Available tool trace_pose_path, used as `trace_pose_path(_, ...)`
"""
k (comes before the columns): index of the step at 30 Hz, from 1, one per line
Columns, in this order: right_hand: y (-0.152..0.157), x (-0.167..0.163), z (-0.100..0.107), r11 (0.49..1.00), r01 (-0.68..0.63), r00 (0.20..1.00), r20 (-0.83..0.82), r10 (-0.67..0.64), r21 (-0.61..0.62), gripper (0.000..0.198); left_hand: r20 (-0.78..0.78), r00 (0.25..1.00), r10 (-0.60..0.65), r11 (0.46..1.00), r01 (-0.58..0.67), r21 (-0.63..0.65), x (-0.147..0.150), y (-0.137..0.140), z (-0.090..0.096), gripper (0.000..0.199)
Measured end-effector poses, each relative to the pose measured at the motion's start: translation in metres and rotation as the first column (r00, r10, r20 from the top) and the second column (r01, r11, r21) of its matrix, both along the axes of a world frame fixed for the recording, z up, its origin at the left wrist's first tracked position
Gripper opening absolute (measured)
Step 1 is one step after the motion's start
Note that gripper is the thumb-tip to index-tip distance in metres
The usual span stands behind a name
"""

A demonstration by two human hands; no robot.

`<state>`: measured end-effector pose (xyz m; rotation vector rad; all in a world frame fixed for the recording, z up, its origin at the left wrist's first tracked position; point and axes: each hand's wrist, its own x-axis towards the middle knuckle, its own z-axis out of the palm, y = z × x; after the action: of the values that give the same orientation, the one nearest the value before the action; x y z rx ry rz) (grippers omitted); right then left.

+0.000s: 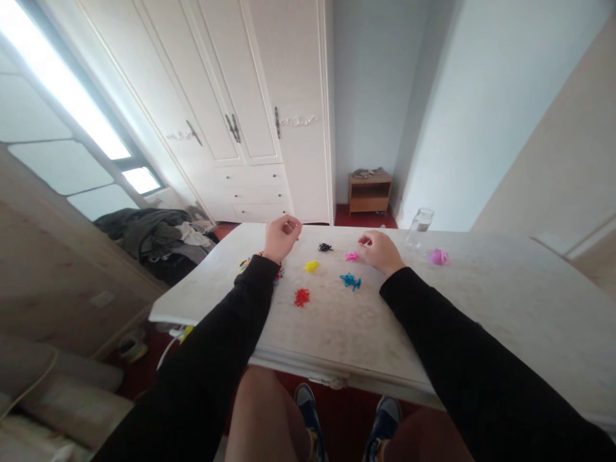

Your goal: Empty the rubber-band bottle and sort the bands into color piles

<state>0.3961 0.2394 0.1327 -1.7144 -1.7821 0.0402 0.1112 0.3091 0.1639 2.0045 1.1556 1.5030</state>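
Several small coloured piles, which look like rubber bands, lie on the white table (346, 327). My left hand (283, 237) is above the far edge, its fingers curled together; anything in them is too small to make out. Beneath its wrist, a mixed-colour pile (244, 264) is partly hidden by my sleeve. My right hand (380, 251) is closed in a pinch beside the pink pile (352, 256), and what it holds cannot be made out. Between my hands are the black pile (325, 247) and yellow pile (312, 265). Closer to me sit the blue pile (351, 281) and red pile (301, 297).
A clear glass jar (422, 226) stands at the table's far right edge, near a purple-pink round object (439, 257). Beyond the table are a white wardrobe (303, 77) and a small wooden stand (369, 194). Dark clothes (144, 234) are heaped at left.
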Motion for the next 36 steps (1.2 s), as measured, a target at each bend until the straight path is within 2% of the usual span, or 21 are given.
trace_pose_path(1, 0.0, 0.0, -0.001, 1.0, -0.004, 1.0, 0.011, 0.004, -0.001, 0.014, 0.048, 0.998, 0.039, 0.999, -0.039, -0.001, -0.004, 0.0, 0.004, 0.015)
trace_pose_path(3, 0.001, 0.002, -0.002, 1.0, -0.002, 1.0, 0.021, 0.002, -0.004, 0.014, 0.035, 0.995, 0.093, 0.996, -0.093, -0.006, -0.014, -0.004, 0.014, 0.014)
trace_pose_path(7, 0.003, 0.004, -0.005, 1.0, 0.004, 1.0, 0.017, -0.004, 0.006, 0.015, -0.244, 0.962, 0.126, 0.99, -0.138, -0.036, -0.043, -0.023, 0.028, 0.011)
trace_pose_path(10, 0.006, 0.005, -0.008, 1.0, 0.01, 1.0, -0.029, -0.01, -0.003, 0.016, -0.456, 0.878, 0.147, 0.984, -0.177, -0.024, -0.064, -0.043, 0.021, 0.011)
trace_pose_path(13, 0.008, 0.005, -0.012, 1.0, 0.018, 0.997, -0.069, -0.019, -0.014, 0.015, -0.553, 0.81, 0.194, 0.979, -0.2, 0.05, -0.078, -0.063, -0.001, 0.009)
trace_pose_path(16, 0.009, 0.005, -0.013, 1.0, 0.015, 0.997, -0.082, -0.016, -0.009, 0.016, -0.563, 0.79, 0.242, 0.97, -0.211, 0.12, -0.083, -0.081, -0.024, 0.01)
trace_pose_path(20, 0.009, 0.005, -0.014, 1.0, 0.008, 0.996, -0.094, -0.008, 0.002, 0.019, -0.546, 0.813, 0.199, 0.979, -0.184, 0.083, -0.086, -0.098, -0.04, 0.019)
trace_pose_path(24, 0.01, 0.005, -0.015, 1.0, 0.005, 0.994, -0.109, -0.005, 0.004, 0.02, -0.577, 0.795, 0.188, 0.978, -0.204, 0.037, -0.086, -0.109, -0.042, 0.014)
trace_pose_path(28, 0.011, 0.005, -0.016, 1.0, -0.005, 0.993, -0.122, 0.005, 0.002, 0.018, -0.628, 0.755, 0.189, 0.976, -0.217, 0.032, -0.082, -0.117, -0.042, 0.026)
trace_pose_path(32, 0.012, 0.005, -0.016, 1.0, -0.022, 0.992, -0.125, 0.022, 0.0, 0.018, -0.623, 0.757, 0.199, 0.971, -0.24, 0.018, -0.08, -0.117, -0.045, 0.03)
trace_pose_path(36, 0.01, 0.004, -0.014, 0.999, -0.039, 0.99, -0.136, 0.037, -0.005, 0.018, -0.617, 0.761, 0.2, 0.969, -0.247, 0.008, -0.082, -0.112, -0.048, 0.023)
